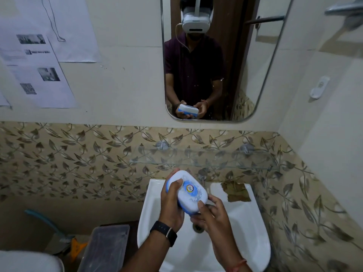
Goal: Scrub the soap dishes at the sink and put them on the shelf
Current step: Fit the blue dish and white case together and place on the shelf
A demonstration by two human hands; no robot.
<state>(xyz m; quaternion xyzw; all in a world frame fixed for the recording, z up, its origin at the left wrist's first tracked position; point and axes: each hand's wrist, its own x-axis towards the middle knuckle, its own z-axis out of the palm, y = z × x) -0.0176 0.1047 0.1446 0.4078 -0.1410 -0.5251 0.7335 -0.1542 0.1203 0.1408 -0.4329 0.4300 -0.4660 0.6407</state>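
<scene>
- My left hand [170,203] is gripping the white-and-blue soap dish [187,191] over the sink [253,232].
- My right hand [211,214] is pinching its near corner.
- The glass shelf [216,160] is sitting just above.

The soap dish [187,191] is gripped over the sink [253,238]. Directly above the grip, the glass shelf [204,159] is bare and open along its length. The tap [202,174] stands just behind the grip, beneath the shelf's front edge. A brown cloth [236,192] lies on the sink rim to the right.
</scene>
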